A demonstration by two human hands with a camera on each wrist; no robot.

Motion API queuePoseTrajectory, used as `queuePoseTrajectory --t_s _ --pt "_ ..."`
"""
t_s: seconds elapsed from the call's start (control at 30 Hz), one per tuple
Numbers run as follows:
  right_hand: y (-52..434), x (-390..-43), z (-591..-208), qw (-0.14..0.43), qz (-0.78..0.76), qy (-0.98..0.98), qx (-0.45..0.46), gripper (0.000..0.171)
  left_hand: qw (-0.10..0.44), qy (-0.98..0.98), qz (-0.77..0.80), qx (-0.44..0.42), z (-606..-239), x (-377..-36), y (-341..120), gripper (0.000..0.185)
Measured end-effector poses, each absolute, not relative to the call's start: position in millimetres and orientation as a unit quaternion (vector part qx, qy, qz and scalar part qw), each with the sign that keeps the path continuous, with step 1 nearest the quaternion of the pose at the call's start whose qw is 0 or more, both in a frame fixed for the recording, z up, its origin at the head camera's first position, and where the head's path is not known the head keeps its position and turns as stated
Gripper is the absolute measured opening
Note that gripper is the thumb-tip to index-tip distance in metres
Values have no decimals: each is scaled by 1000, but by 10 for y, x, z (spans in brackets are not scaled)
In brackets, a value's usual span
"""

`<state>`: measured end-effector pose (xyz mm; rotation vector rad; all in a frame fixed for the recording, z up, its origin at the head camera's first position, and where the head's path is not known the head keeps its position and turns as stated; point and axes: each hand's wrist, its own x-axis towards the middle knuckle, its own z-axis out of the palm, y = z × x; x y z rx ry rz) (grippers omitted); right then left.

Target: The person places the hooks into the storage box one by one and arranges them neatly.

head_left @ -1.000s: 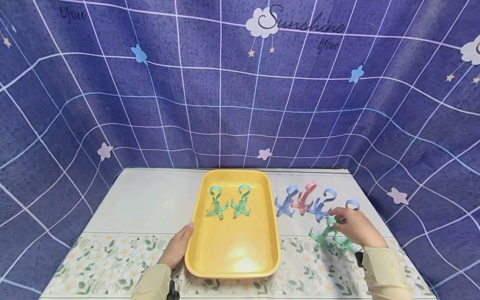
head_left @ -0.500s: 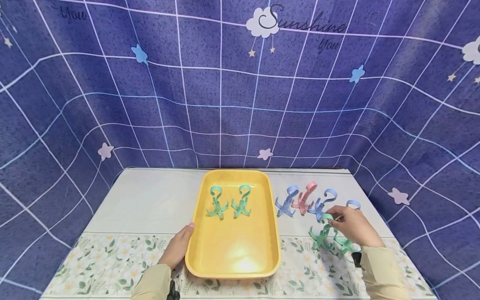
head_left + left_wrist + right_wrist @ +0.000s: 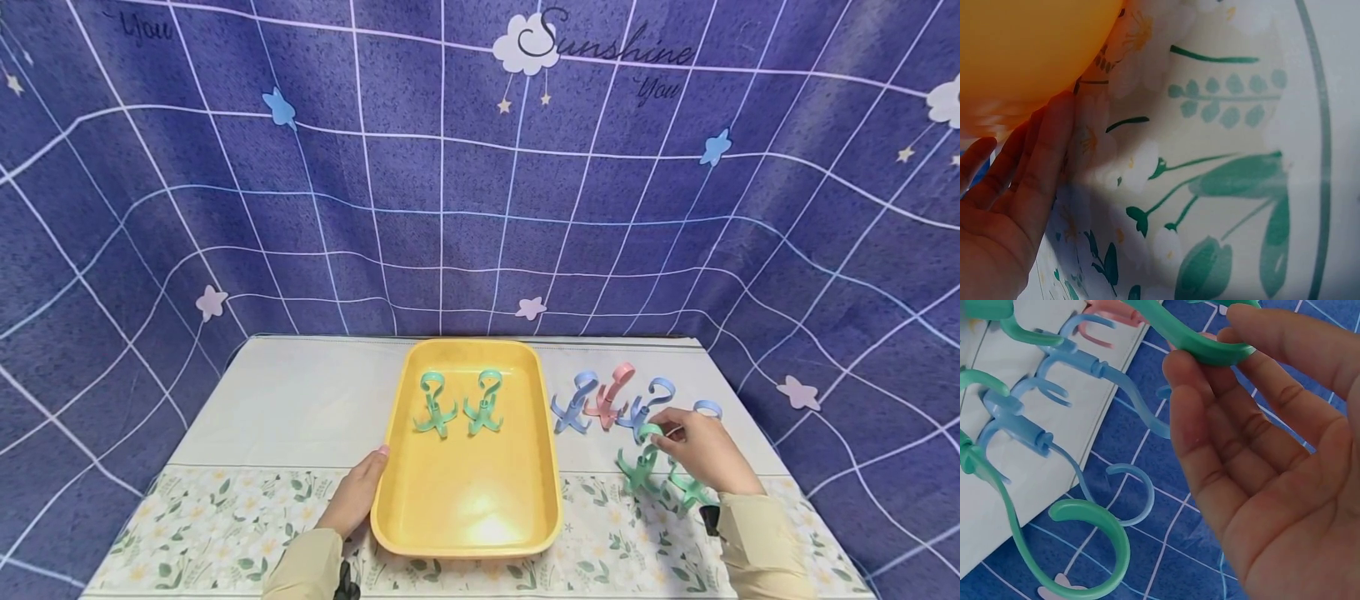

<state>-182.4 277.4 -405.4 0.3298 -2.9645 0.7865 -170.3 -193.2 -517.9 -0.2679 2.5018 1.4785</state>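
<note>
Beside the yellow tray [image 3: 467, 549], my left hand [image 3: 357, 493] rests with fairly straight fingers against its left wall. The left wrist view shows those fingers [image 3: 1047, 147] touching the tray's outer side. At the right, my right hand [image 3: 708, 448] pinches the curled top of a green claw hook [image 3: 639, 472] between thumb and fingertips. Its curved end [image 3: 1200, 345] shows between them in the right wrist view. The held hook stands upright, prongs down, close over the flowered cloth. Another green claw hook [image 3: 690, 490] is just beneath the hand, partly hidden by it.
Two green claw hooks, a left one [image 3: 435, 418] and a right one [image 3: 482, 415], lie at the tray's far end. Right of the tray are a blue hook [image 3: 572, 414], a pink hook [image 3: 607, 406] and more blue hooks [image 3: 637, 421]. A blue patterned curtain [image 3: 480, 208] hangs behind.
My right hand has shifted slightly left, and the curled top of the green claw hook has swung left and up with it. The left hand and tray have stayed put.
</note>
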Motion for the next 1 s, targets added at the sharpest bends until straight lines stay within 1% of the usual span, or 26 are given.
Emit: queuePoseTrajectory --t_s 0.13,0.37,0.7,0.9,1.0 --pt "2760 -1820 -4029 41 256 -959 117 20 114 853 500 -93 -5180 -1704 -1930 86" --pt "2725 -1822 -3981 52 261 -956 126 25 113 852 502 -92 -5180 -1699 -1941 87" --pt "2637 -1842 -3875 75 265 -951 144 22 117 851 502 -99 -5163 -1687 -1935 89" --pt "2556 -1890 -3787 105 262 -946 160 17 112 857 493 -98 -5157 -1684 -1933 90" --pt "2516 -1914 -3746 117 256 -945 167 17 112 859 490 -101 -5167 -1686 -1932 90"
